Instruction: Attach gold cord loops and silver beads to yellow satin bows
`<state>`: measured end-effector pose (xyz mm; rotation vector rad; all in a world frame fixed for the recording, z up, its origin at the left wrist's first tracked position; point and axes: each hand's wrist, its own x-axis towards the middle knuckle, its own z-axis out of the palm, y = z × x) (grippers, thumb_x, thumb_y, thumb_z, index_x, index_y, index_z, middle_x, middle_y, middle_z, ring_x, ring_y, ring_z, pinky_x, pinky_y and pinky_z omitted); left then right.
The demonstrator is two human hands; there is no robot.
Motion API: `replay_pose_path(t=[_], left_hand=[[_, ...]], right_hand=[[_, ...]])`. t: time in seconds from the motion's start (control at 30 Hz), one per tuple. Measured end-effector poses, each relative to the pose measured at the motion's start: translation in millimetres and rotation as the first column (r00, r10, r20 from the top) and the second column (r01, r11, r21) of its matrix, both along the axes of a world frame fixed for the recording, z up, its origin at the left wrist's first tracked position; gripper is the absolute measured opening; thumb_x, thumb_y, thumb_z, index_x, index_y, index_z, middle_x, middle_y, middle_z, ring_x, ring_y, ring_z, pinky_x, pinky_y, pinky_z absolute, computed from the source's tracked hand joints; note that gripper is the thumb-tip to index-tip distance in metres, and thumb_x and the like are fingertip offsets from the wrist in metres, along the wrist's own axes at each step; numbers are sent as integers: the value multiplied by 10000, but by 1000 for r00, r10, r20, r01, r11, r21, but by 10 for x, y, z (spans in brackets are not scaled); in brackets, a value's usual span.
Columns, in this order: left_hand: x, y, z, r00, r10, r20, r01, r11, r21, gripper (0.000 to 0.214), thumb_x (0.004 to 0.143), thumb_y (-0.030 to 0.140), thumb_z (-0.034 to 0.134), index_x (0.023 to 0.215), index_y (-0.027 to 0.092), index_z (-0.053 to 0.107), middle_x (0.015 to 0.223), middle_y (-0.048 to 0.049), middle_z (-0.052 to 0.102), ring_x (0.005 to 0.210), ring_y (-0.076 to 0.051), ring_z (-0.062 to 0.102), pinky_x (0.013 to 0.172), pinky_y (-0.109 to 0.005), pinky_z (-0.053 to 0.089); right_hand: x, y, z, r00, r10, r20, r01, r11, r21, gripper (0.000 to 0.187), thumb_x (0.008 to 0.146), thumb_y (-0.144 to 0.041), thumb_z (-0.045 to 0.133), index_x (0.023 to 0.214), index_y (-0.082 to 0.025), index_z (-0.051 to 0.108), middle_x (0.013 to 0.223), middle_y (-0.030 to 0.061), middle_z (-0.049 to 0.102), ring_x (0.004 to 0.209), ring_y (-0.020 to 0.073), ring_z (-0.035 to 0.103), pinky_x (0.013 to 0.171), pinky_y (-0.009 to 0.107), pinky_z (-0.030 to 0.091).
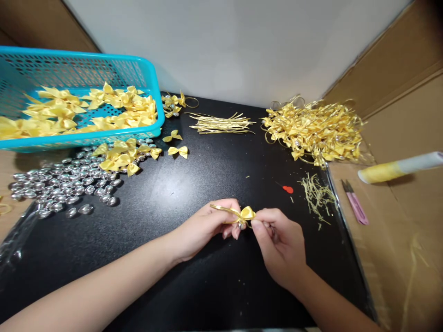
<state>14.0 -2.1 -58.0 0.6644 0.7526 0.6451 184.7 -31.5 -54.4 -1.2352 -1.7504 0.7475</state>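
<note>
Between my two hands, above the black tabletop [194, 286], is a yellow ribbon bow [247, 213] with a gold cord [221, 208] looped at its left. A small silver bell or bead [241, 225] hangs just under the bow. My left hand [216, 219] is closed, pinching the cord and the left part of the bow; its fingertips are partly hidden behind them. The thumb and forefinger of my right hand [280, 240] pinch the bow's right end. Some of the right fingers are curled out of sight.
A blue basket [158, 97] of yellow bows stands back left. Before it lie silver beads [69, 186] and loose bows [121, 157]. Gold cord pieces [221, 123] lie at the back. At right are finished-looking bows [314, 129], cord scraps [316, 196], pink snips [356, 205] and a roll [398, 168].
</note>
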Motion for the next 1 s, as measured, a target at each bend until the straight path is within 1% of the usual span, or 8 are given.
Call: replay_pose_path(t=[0.13, 0.27, 0.43, 0.6, 0.77, 1.0], left_hand=[[13, 2, 32, 998, 19, 53, -17, 999, -37, 152, 747, 248, 588, 638, 157, 534, 580, 3, 571, 556, -99, 431, 579, -251, 317], [22, 5, 53, 995, 25, 93, -16, 995, -95, 155, 726, 261, 605, 638, 153, 538, 577, 4, 553, 540, -96, 415, 580, -256, 319], [20, 10, 54, 996, 13, 91, -5, 996, -94, 160, 728, 265, 603, 633, 155, 537, 577, 3, 546, 543, -99, 411, 578, -259, 313], [17, 5, 55, 998, 16, 64, -13, 998, -54, 160, 735, 261, 596, 626, 156, 545, 576, 2, 543, 559, -107, 427, 580, -262, 315], [9, 4, 51, 997, 21, 75, -15, 997, -80, 159, 726, 269, 603, 634, 154, 543, 573, 6, 544, 551, -101, 430, 581, -256, 323], [13, 7, 38, 999, 2, 54, 0, 999, -46, 149, 732, 266, 585, 644, 153, 545, 566, 16, 535, 556, -98, 443, 563, -243, 318]], right_hand=[[3, -5, -8, 1000, 5, -20, -6, 998, -59, 151, 905, -154, 498, 773, -199, 557, 538, -74, 437, 422, 56, 355, 393, 187, 284], [4, 13, -10, 1000, 8, -27, -10, 996, -89, 158, 911, -175, 495, 763, -200, 543, 541, -74, 416, 426, 59, 346, 393, 194, 276], [2, 26, 8, 1000, 7, -28, -9, 998, -60, 153, 894, -152, 510, 756, -200, 555, 541, -71, 442, 436, 58, 366, 406, 183, 303], [11, 22, 23, 1000, 3, -4, -3, 1000, -2, 152, 876, -131, 523, 747, -197, 568, 548, -66, 469, 446, 57, 393, 424, 178, 330], [20, 18, 13, 1000, -8, 1, 8, 1000, 4, 135, 886, -125, 520, 788, -199, 575, 545, -73, 460, 435, 53, 382, 412, 173, 318], [5, 26, 27, 1000, -20, 13, 19, 1000, 20, 142, 881, -128, 520, 770, -200, 573, 525, -76, 434, 432, 61, 383, 415, 182, 327]])
